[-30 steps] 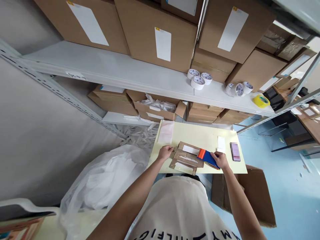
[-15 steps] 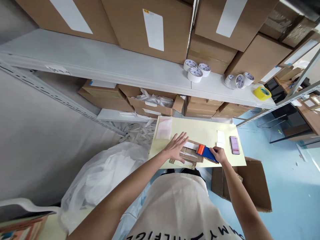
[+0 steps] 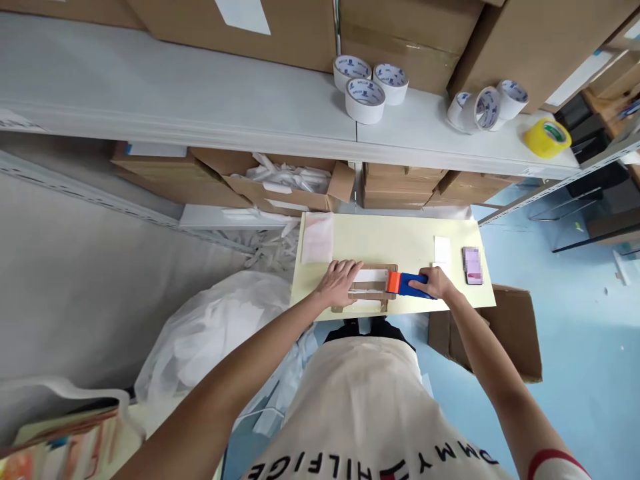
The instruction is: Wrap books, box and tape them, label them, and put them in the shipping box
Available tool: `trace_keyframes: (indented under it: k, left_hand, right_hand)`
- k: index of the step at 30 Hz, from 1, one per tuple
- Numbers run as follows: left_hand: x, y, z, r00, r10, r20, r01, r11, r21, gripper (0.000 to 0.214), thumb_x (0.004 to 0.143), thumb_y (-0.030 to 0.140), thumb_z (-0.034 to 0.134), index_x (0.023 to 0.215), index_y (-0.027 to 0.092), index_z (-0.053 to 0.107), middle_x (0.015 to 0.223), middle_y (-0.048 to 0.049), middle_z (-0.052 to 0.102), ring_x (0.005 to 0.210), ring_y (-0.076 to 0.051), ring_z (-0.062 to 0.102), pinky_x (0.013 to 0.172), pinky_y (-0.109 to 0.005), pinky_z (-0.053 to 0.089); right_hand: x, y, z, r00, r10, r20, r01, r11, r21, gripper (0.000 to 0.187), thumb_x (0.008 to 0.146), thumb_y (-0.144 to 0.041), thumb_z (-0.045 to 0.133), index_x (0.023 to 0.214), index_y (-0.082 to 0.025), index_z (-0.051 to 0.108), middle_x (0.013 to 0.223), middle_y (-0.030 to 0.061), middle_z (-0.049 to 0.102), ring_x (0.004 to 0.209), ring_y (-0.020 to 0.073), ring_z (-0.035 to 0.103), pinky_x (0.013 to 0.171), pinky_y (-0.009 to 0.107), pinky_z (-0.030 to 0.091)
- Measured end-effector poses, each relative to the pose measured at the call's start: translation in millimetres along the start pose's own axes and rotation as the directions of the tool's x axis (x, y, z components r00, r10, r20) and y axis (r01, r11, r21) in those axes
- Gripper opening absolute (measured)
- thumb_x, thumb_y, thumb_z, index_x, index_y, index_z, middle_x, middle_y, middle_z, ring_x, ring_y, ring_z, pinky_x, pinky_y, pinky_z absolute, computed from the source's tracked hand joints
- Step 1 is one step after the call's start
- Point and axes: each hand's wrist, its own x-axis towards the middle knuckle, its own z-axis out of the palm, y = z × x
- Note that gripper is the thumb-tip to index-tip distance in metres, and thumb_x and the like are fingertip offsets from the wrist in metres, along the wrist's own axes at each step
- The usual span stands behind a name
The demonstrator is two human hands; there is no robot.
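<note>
A small flat cardboard box (image 3: 367, 292) lies on the pale yellow table (image 3: 390, 241) in front of me. My left hand (image 3: 339, 282) rests flat on the box's left end, fingers stretched out and pressing down. My right hand (image 3: 434, 283) is closed around a blue and orange tape dispenser (image 3: 403, 283), whose orange end sits against the right side of the box.
A phone (image 3: 471, 264), a white slip (image 3: 442, 249) and a clear pinkish bag (image 3: 317, 237) lie on the table. Tape rolls (image 3: 367, 90) and a yellow roll (image 3: 546, 136) sit on the shelf above. A white plastic sack (image 3: 210, 340) stands left, an open carton (image 3: 510, 343) right.
My left hand went from the box's flap to lying flat on its closed top. The dispenser slid left onto the box. The view tilted down and closer.
</note>
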Motion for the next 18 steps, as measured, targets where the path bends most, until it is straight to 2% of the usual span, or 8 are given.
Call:
trace_keyframes:
  k: [4,7,10,13,16,18]
  left_hand:
    - [-1.5,-1.0,-3.7,0.998,-0.046,0.035,0.045,0.999,0.017,0.096,0.066,0.047,0.071,0.146,0.012,0.034,0.136,-0.0206,0.050,0.124,-0.036,0.044,0.109,-0.048,0.023]
    - [0.4,4.6,-2.4,0.995,-0.087,0.047,0.083,0.994,0.066,0.098,0.065,0.045,0.071,0.148,0.009,0.031,0.139,-0.0225,0.048,0.130,-0.037,0.041,0.114,-0.050,0.015]
    - [12.5,25.7,5.9,0.991,-0.124,0.039,0.120,0.988,0.101,0.109,0.063,0.047,0.073,0.150,0.003,0.024,0.152,-0.0273,0.034,0.143,-0.040,0.025,0.117,-0.054,0.003]
    - [34.9,57.2,18.6,0.997,-0.061,0.054,0.056,0.995,0.081,0.115,0.065,0.058,0.069,0.153,0.005,0.017,0.160,-0.0245,0.017,0.148,-0.040,0.010,0.117,-0.054,-0.002]
    - [54.2,79.9,28.0,0.999,-0.021,0.047,0.018,0.999,0.051,0.106,0.073,0.058,0.063,0.154,0.008,0.018,0.161,-0.0209,0.018,0.149,-0.036,0.013,0.118,-0.052,0.000]
    - [59.4,84.8,30.6,0.999,-0.040,0.022,0.039,0.998,0.046,0.097,0.077,0.054,0.061,0.154,0.009,0.021,0.160,-0.0207,0.023,0.148,-0.035,0.018,0.119,-0.051,0.002]
  right_hand:
    - [11.3,36.4,-7.8,0.999,0.033,0.002,-0.033,0.998,-0.045,0.050,0.078,-0.066,0.055,0.065,-0.018,0.064,0.059,0.0038,0.062,0.055,0.0157,0.053,0.054,0.026,0.036]
    - [28.0,46.8,-5.0,0.999,0.021,0.047,-0.017,0.997,-0.080,0.047,0.078,-0.063,0.057,0.070,-0.018,0.066,0.063,0.0042,0.064,0.057,0.0162,0.055,0.054,0.026,0.036]
    - [42.2,42.8,0.8,0.996,-0.009,0.091,0.018,0.994,-0.105,0.044,0.079,-0.062,0.058,0.074,-0.018,0.067,0.067,0.0044,0.065,0.059,0.0161,0.056,0.054,0.025,0.037]
    - [48.2,38.2,5.2,0.993,-0.032,0.113,0.044,0.994,-0.098,0.045,0.081,-0.061,0.057,0.078,-0.018,0.067,0.068,0.0046,0.065,0.059,0.0159,0.057,0.055,0.024,0.037]
    - [47.7,43.5,6.1,0.987,-0.044,0.155,0.057,0.995,-0.080,0.048,0.083,-0.063,0.056,0.083,-0.017,0.068,0.070,0.0057,0.066,0.060,0.0164,0.058,0.055,0.024,0.037]
    - [44.8,53.7,3.0,0.980,-0.063,0.190,0.078,0.995,-0.069,0.050,0.083,-0.064,0.054,0.085,-0.016,0.068,0.070,0.0058,0.067,0.060,0.0167,0.059,0.055,0.024,0.037]
